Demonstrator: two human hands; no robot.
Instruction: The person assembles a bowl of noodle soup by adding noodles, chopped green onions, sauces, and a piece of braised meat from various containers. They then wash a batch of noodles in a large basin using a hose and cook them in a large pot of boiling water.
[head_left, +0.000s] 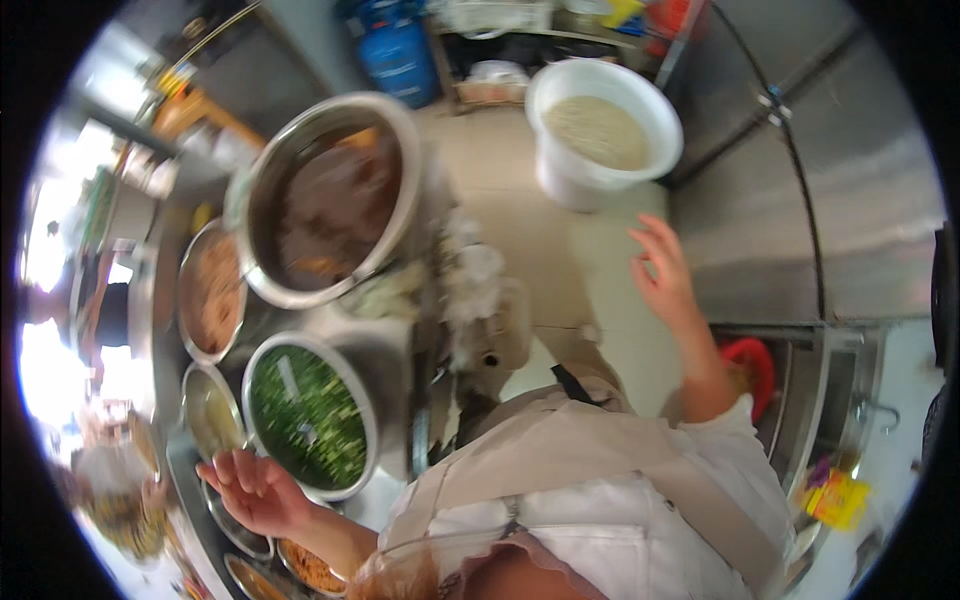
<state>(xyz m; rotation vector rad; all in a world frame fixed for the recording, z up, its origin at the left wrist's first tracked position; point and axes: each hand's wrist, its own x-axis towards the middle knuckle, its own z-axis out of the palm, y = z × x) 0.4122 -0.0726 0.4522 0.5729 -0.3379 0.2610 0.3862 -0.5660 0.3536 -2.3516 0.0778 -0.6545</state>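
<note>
My left hand (262, 491) is over the metal counter with fingers apart and holds nothing. Right beside it stands a metal bowl of chopped green leaves (307, 412), with pale flat pieces on top. A smaller bowl of pale yellowish contents (214, 412) lies just beyond my fingertips. Below my wrist is a bowl of orange-brown crumbly food (311, 564). Out to the right, my right hand (664, 270) hangs over the tiled floor with its fingers spread, touching nothing. Ahead of it, a white plastic bucket (551, 169) holds cloudy liquid with pale contents.
A large metal pot of dark brown liquid (337, 202) stands on the counter by a bowl of pinkish-brown food (214, 296). Stainless steel doors (742, 247) line the right side. A blue gas cylinder (397, 60) stands ahead. Another person (120, 495) is at the far left.
</note>
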